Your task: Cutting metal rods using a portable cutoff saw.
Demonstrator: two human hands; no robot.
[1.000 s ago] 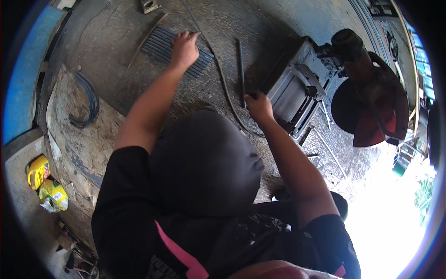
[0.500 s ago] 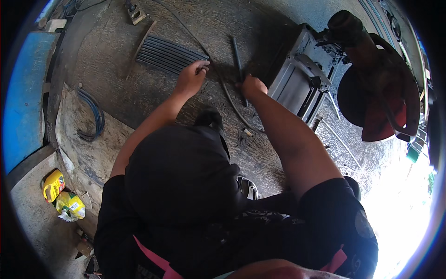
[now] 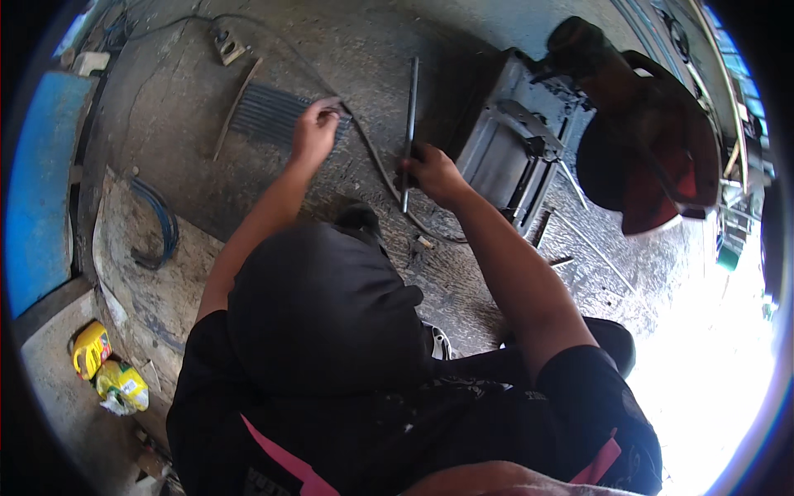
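A row of dark metal rods (image 3: 269, 114) lies side by side on the ground at the upper left. My left hand (image 3: 314, 136) is over their right end, fingers curled in; what they pinch, if anything, is hidden. In my right hand (image 3: 436, 175) is a single metal rod (image 3: 411, 103), gripped near its lower end and pointing away from me. This rod stands apart from the row, between it and the cut-off saw's base (image 3: 500, 153).
At the right stands the cut-off saw with its large dark disc and red guard (image 3: 662, 186). A black cable (image 3: 368, 149) curves between my hands. A wooden strip (image 3: 237, 107) borders the rods' left end. Coiled blue-grey hose (image 3: 165, 227) and yellow containers (image 3: 91, 351) lie left.
My right hand has moved slightly left with the metal rod, which is now nearly upright in view. My left hand has shifted a little left along the row's end.
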